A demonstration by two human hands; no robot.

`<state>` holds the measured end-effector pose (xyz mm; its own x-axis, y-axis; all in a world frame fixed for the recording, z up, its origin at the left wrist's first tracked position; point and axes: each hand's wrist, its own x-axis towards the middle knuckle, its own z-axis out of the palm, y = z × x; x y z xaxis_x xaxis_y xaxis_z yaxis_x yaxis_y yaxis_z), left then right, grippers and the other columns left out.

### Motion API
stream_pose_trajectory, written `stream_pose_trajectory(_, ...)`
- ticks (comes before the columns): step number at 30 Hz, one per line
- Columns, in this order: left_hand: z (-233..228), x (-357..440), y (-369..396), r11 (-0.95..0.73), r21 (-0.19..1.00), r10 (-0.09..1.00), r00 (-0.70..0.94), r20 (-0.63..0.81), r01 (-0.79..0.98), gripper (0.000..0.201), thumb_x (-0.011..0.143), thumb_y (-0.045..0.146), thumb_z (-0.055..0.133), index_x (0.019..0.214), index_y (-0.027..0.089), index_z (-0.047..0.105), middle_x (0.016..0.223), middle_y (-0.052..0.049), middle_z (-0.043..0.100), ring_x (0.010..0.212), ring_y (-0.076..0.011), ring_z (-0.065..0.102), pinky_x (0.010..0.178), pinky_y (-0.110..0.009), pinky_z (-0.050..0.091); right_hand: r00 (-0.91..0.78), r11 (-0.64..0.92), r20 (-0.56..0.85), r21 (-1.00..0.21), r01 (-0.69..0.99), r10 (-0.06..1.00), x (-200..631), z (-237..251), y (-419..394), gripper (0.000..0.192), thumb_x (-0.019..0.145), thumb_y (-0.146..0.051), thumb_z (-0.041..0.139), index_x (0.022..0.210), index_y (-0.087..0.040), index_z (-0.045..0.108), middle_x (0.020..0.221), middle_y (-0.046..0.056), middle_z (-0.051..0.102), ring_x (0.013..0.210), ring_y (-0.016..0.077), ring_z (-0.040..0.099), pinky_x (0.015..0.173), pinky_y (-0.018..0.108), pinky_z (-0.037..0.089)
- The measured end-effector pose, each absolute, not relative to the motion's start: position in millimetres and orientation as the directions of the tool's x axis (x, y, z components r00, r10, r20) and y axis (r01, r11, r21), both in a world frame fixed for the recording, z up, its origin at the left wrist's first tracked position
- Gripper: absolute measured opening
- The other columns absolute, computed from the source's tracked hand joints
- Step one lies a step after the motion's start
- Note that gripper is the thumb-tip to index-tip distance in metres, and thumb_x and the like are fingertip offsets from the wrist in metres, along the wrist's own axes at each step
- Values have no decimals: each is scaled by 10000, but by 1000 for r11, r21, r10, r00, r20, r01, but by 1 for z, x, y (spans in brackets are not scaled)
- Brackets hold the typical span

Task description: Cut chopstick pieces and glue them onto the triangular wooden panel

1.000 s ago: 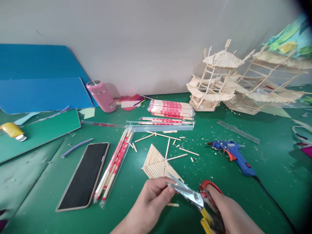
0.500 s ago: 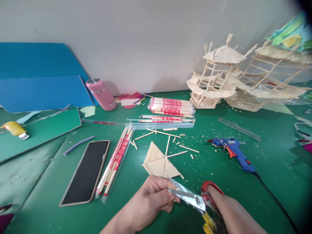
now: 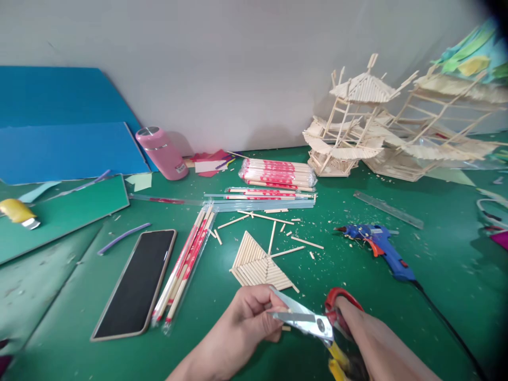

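pinching a short stick piece (image 3: 284,328) between thumb and fingertips, the left hand (image 3: 248,323) held it right at the parted blades of the scissors (image 3: 305,320), low over the green table (image 3: 357,275). the right hand (image 3: 357,330) was curled through the red and yellow handles, its fingers mostly hidden. the fingertips (image 3: 273,317) sat just beside the cutting edge, so a nick looked the likeliest harm. the piece showed so little that it might have twisted or shot off among the loose offcuts (image 3: 305,243). the glued stick fan (image 3: 257,264) lay near, and a jolt of either wrist could have knocked it.
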<state>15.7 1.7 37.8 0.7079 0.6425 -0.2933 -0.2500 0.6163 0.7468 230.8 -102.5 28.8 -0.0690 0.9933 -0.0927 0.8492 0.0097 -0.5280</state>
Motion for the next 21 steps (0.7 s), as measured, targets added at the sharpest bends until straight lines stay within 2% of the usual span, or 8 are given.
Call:
stream_pose_trajectory(2, 40, 16, 2, 635, 729, 627, 721, -294, -255, 187, 683, 315, 708, 652, 145, 637, 546, 32, 459, 476, -57, 340, 478, -209, 225, -88, 30, -84, -533, 846, 993, 232, 29, -103, 594, 633, -331, 606, 1193, -188, 469, 1069, 121, 627, 908, 296, 618, 741, 343, 529)
stream_pose_trajectory(7, 43, 17, 1, 645, 711, 616, 742, -265, -281, 179, 707, 332, 687, 685, 160, 647, 526, 42, 427, 469, -58, 312, 473, -218, 201, -134, 65, -83, -562, 825, 988, 230, 31, -99, 534, 631, -237, 558, 1160, -201, 492, 898, 71, 671, 726, 213, 645, 607, 265, 536)
stream_pose_trajectory(12, 42, 15, -1, 607, 763, 603, 754, -259, -223, 142, 754, 296, 648, 721, 158, 658, 562, 29, 457, 498, -56, 343, 489, -208, 233, -109, 55, -60, -571, 819, 992, 227, 29, -105, 468, 607, -224, 555, 1073, -200, 520, 857, 80, 675, 698, 227, 649, 570, 262, 521)
stream_pose_trajectory(15, 41, 16, -2, 607, 768, 603, 748, -278, -203, 130, 756, 277, 647, 727, 151, 658, 612, 10, 510, 517, -53, 385, 501, -195, 263, -52, -48, -142, -621, 782, 989, 226, 35, -102, 314, 636, -202, 527, 951, -201, 514, 680, 27, 649, 551, 163, 618, 482, 206, 482)
stream_pose_trajectory(17, 42, 18, -2, 631, 741, 627, 715, -310, -232, 146, 739, 287, 663, 699, 147, 649, 608, 11, 518, 513, -49, 398, 503, -187, 274, 23, -151, -201, -649, 745, 979, 227, 40, -97, 251, 663, -207, 505, 913, -201, 485, 636, 1, 625, 519, 135, 595, 463, 182, 467)
stream_pose_trajectory(21, 43, 23, 1, 665, 675, 650, 692, -313, -320, 159, 733, 292, 671, 695, 139, 645, 546, 38, 473, 470, -30, 346, 493, -173, 278, 92, -204, -208, -622, 756, 974, 229, 40, -93, 284, 672, -271, 540, 942, -203, 482, 656, 3, 633, 526, 131, 599, 453, 170, 465)
